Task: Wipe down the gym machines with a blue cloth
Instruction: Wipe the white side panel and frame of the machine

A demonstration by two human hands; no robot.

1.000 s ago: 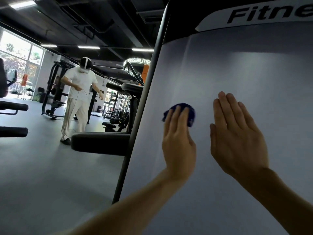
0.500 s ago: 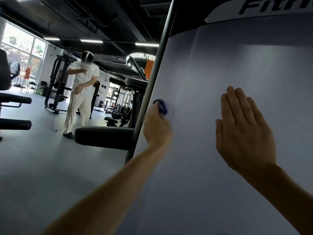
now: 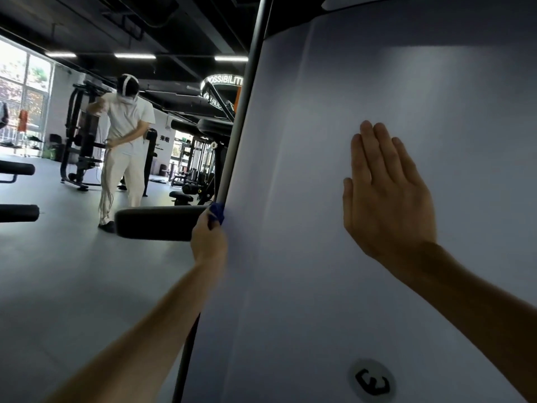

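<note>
Now, your left hand (image 3: 208, 239) has the blue cloth (image 3: 217, 215) bunched in curled fingers, right at the left edge of the big white panel (image 3: 319, 199), just left of frame centre, where the panel meets the grey post (image 3: 241, 117). That cloth looks soft, light and limp, so I'd judge it will fold round the edge easily; keep it wadded in the palm with the fingers behind it, or it may slip out. Only a small dark-blue crumple shows above your knuckles; the rest is hidden by the hand. Your right hand (image 3: 386, 196) lies flat on the panel, right of centre, fingers straight and together, holding nothing. The panel itself looks smooth and stiff, probably slick under the cloth.
</note>
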